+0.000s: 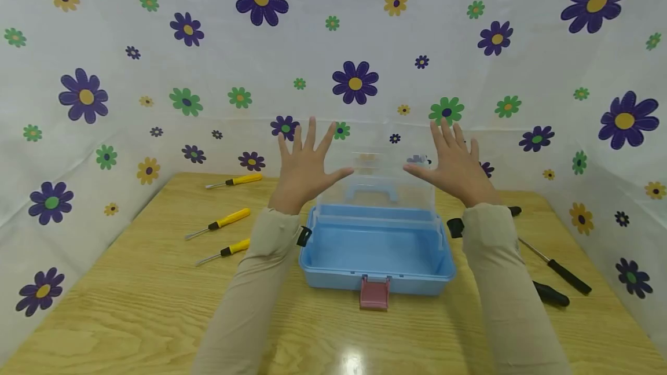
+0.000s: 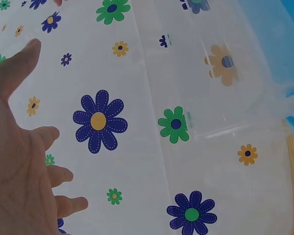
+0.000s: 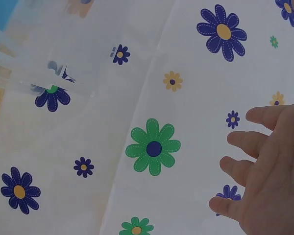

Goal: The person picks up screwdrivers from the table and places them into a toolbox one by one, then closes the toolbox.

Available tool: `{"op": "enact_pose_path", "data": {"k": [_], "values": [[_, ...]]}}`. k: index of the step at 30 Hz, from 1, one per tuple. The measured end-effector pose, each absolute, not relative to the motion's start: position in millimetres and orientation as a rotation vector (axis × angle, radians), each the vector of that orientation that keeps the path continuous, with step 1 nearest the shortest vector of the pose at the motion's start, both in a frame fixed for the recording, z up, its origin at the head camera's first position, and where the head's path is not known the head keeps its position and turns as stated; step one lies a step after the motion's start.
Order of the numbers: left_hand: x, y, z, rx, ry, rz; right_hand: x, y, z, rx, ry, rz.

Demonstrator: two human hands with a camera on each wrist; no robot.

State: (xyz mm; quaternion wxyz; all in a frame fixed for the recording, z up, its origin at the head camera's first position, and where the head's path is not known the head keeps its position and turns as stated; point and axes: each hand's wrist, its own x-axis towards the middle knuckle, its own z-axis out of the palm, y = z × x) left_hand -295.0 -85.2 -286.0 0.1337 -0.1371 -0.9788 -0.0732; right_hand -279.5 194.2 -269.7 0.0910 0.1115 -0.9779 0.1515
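Note:
Both hands are raised, fingers straight and spread, with nothing held. The left hand (image 1: 307, 172) is over the back left of a light blue plastic toolbox (image 1: 333, 280), and the right hand (image 1: 455, 169) is over its back right. The box's clear lid (image 1: 333, 194) stands tipped back behind it, and a pink latch (image 1: 374, 295) hangs down in front. In the left wrist view the left palm and fingers (image 2: 19, 166) are apart from the clear lid (image 2: 235, 98). The right wrist view has the right hand (image 3: 277, 176) in front of flowered cloth.
On the table (image 1: 140, 305), left of the box, lie yellow-handled screwdrivers: one at the back (image 1: 246, 179), one midway (image 1: 231, 219), one nearer (image 1: 237, 246). On the right, the sleeve partly covers black-handled tools, including a screwdriver (image 1: 569, 276) and a thick handle (image 1: 552, 294). Flowered cloth (image 1: 307, 45) surrounds the table.

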Motion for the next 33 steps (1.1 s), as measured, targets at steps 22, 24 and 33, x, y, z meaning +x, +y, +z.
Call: {"op": "enact_pose_path", "data": {"k": [22, 24, 33], "values": [[-284.2, -104.3, -315.0, -0.556, -2.796, -0.278, -261.5, 197.8, -280.6, 0.353, -2.824, 0.422], [-283.1, -106.7, -317.6, -0.568, -2.795, -0.265, -260.1, 198.6, -282.9, 0.362, -2.821, 0.415], [-277.5, -117.2, -337.1, -0.651, -2.775, -0.133, -255.1, 204.7, -297.1, 0.412, -2.768, 0.421]]}}
